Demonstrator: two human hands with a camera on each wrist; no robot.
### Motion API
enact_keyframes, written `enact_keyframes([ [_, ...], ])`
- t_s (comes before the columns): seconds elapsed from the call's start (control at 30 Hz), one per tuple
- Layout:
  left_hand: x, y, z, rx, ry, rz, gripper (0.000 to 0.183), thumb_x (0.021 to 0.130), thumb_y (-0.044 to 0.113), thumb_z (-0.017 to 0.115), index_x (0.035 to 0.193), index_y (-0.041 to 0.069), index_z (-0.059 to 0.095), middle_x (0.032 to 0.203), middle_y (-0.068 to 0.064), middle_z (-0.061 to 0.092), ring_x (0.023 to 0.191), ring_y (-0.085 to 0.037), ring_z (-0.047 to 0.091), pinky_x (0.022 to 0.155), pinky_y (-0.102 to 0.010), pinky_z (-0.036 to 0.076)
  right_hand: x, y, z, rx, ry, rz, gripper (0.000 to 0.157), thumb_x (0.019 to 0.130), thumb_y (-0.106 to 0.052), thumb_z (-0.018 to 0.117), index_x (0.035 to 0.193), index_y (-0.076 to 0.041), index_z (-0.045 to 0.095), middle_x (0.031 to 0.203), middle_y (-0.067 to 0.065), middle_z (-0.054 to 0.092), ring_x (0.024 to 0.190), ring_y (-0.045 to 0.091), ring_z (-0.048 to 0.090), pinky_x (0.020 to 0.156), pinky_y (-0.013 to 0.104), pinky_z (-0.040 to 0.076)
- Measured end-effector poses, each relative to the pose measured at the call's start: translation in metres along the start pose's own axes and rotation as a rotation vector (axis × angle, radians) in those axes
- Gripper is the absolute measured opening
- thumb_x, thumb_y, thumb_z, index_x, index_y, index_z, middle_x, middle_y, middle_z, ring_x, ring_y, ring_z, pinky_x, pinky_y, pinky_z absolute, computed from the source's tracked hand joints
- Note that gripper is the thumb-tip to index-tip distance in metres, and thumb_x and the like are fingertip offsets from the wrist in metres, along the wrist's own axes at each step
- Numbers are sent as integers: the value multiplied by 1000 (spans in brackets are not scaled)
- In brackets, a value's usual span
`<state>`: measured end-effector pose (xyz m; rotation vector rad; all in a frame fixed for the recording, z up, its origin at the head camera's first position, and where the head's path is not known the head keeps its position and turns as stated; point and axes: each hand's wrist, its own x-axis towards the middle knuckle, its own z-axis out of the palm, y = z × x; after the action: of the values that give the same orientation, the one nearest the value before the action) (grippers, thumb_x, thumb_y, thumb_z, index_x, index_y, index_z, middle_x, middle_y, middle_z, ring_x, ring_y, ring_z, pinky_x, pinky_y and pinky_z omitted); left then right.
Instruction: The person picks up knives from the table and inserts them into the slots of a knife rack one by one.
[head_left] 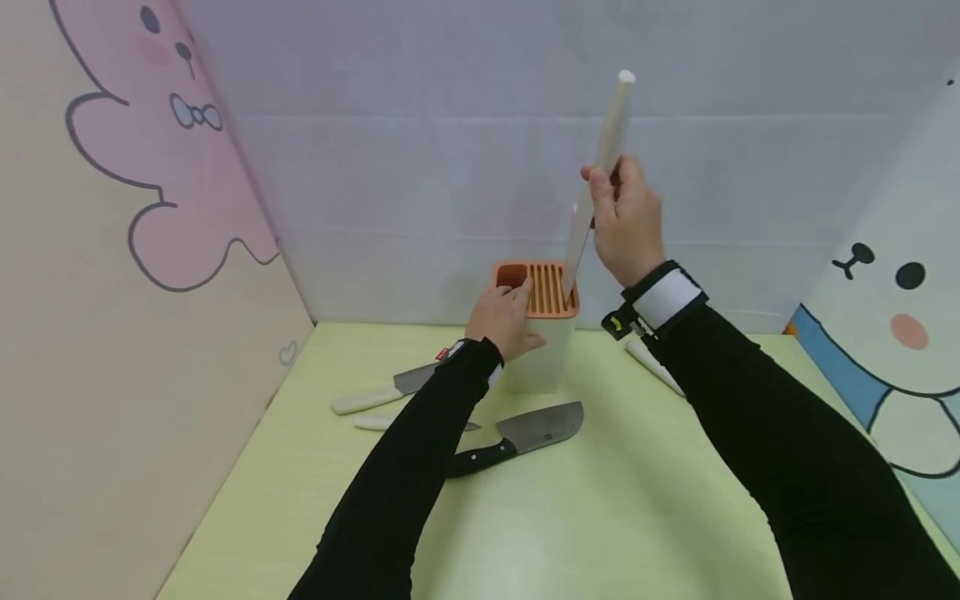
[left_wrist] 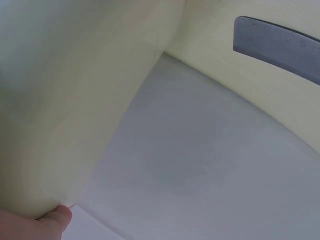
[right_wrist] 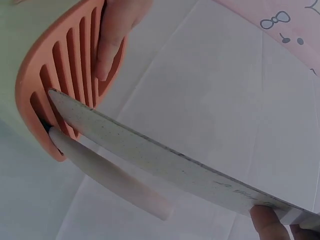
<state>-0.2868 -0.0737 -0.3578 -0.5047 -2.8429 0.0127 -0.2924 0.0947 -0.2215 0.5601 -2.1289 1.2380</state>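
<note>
My right hand (head_left: 630, 221) grips a long knife (head_left: 613, 125) with an off-white handle, raised and blade down. In the right wrist view its pale speckled blade (right_wrist: 150, 155) slants to the holder, the tip right at a slot. The knife holder (head_left: 536, 358) is cream with an orange slotted top (right_wrist: 37, 80) and one wider compartment. My left hand (head_left: 504, 321) holds it at the left, fingers over the rim and thumb along the front. A second pale handle (right_wrist: 110, 175) sticks out of the end slot beside the blade.
Left of the holder lie a cleaver (head_left: 367, 400) with a white handle and a small white-handled knife (head_left: 372, 422). A broad black-handled knife (head_left: 540, 427) lies in front. A white handle (head_left: 651, 367) shows by my right sleeve. A pale wall (head_left: 390, 250) stands close behind.
</note>
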Motion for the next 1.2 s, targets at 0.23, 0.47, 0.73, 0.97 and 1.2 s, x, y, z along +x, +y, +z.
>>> enact_keyframes([
  [0.23,1,-1,4,-1,1,-8,99,78,62,65,149,9,20,135,-4,52,124,-23,42,109,-37,30,-1,8,12,-40,-27,-4,41,102,-40,35,119,-5,50,97,6,57,71,16,47,59,29,43],
  [0.47,-3,-1,4,5,15,-11,98,80,61,64,149,10,19,136,-5,51,126,-25,40,112,-38,24,-3,20,19,5,-109,51,40,102,-38,35,117,-4,51,101,10,59,72,20,47,60,32,43],
  [0.73,-4,2,3,14,15,-16,97,80,62,63,149,10,20,136,-4,51,126,-24,40,112,-35,24,-10,37,21,150,-202,210,41,100,-40,39,117,-4,49,117,13,54,102,26,55,75,39,57],
  [0.97,-2,7,-2,7,4,-7,98,79,62,64,149,10,19,136,-4,51,126,-24,40,112,-35,25,-14,44,15,152,-238,259,46,99,-42,41,117,0,48,118,19,51,109,31,53,80,43,56],
  [1.2,2,7,-1,8,-2,-10,100,77,62,67,149,9,21,137,-4,51,124,-24,42,110,-37,29,-18,46,14,138,-242,262,45,98,-42,44,116,-2,53,113,21,54,101,31,55,78,44,56],
])
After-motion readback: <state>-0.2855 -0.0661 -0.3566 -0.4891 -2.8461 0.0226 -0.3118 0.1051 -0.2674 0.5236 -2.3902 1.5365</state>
